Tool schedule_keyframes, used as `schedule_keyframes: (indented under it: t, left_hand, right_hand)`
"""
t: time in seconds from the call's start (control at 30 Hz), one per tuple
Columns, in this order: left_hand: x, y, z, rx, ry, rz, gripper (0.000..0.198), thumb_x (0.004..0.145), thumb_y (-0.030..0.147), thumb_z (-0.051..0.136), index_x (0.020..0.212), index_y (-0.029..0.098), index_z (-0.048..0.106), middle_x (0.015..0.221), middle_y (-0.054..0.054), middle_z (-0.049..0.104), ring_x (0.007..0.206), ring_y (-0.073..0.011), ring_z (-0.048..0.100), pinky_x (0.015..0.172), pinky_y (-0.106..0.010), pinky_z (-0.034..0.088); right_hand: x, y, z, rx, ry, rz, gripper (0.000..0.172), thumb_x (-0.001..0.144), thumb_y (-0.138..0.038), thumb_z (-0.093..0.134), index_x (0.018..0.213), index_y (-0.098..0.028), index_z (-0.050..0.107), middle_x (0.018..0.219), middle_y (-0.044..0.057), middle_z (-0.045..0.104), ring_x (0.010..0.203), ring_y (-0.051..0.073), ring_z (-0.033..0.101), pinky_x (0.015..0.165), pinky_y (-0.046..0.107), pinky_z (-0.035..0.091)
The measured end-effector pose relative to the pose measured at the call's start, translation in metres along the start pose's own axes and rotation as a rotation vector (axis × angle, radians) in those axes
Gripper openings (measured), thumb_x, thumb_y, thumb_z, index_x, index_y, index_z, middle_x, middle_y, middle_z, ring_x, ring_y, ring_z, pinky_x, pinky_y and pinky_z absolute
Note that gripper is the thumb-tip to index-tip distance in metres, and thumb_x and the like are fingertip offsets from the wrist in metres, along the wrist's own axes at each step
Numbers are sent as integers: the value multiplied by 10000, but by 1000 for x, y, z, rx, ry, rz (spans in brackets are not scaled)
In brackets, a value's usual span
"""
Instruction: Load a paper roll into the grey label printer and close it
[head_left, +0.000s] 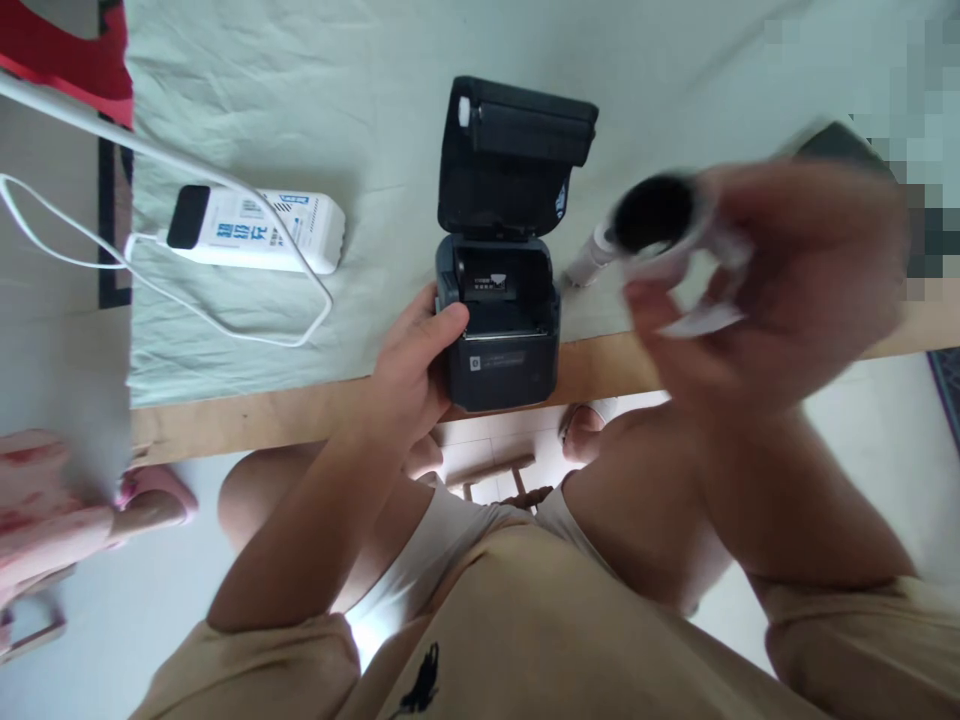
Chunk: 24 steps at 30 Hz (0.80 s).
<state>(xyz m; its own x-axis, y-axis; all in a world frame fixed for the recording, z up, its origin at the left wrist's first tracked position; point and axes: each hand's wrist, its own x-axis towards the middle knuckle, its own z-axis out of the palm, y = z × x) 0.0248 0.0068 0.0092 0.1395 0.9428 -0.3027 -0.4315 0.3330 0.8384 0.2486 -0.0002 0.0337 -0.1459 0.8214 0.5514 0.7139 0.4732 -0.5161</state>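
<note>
A black label printer (502, 370) stands at the table's front edge, with its lid (495, 195) swung up and back. Its inner compartment faces me, and I see no roll in it. My left hand (412, 355) is closed around the printer's left side, thumb on the rim. To the right, raised above the table, my right hand (810, 270) grips a small white paper roll (660, 268) with a dark hollow core. A loose white strip hangs from the roll near my fingers. Motion blurs this hand and the roll.
A white power bank (262, 230) with a white cable (324, 315) lies left on the pale green cloth (375, 100). Beside the printer lies a small whitish tube (589, 260). A dark object (844, 145) is partly hidden behind my right hand. Another person's pink shoe (169, 490) shows at left.
</note>
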Motion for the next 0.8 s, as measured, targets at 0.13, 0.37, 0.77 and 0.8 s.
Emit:
schedule_keyframes:
  t: [0.13,0.37,0.77,0.8]
  left_hand:
    - [-1,1,1,4,11,2,164,842,312,785,929,176,756,822,2,767,728,-140,732,670,-225,629]
    - [1,-1,-2,-12,-51,-16,228,836,356,818,960,176,751,775,9,744,802,-159,764,714,-224,623]
    - [-1,0,-8,-30,-159,-82,318,853,395,787,1061,189,664,825,2,734,726,-169,740,639,-269,611]
    - [-1,-1,-10,-23,-173,-79,344,853,406,793,1091,194,665,854,1,741,732,-172,745,636,-273,615]
  right_hand:
    - [3,-24,31,-34,75,-188,257,892,-158,702,1110,-262,618,1093,-30,799,951,163,762,838,340,552]
    - [11,-10,47,-49,35,-236,229,780,-18,569,840,-229,636,1059,-30,809,968,173,754,790,340,487]
    - [-1,-19,40,-19,-95,-350,114,961,-363,670,988,-253,666,959,15,765,981,196,714,843,382,498]
    - [-1,-18,39,-21,-100,-363,165,968,-411,660,1012,-252,667,973,18,767,990,199,716,849,386,504]
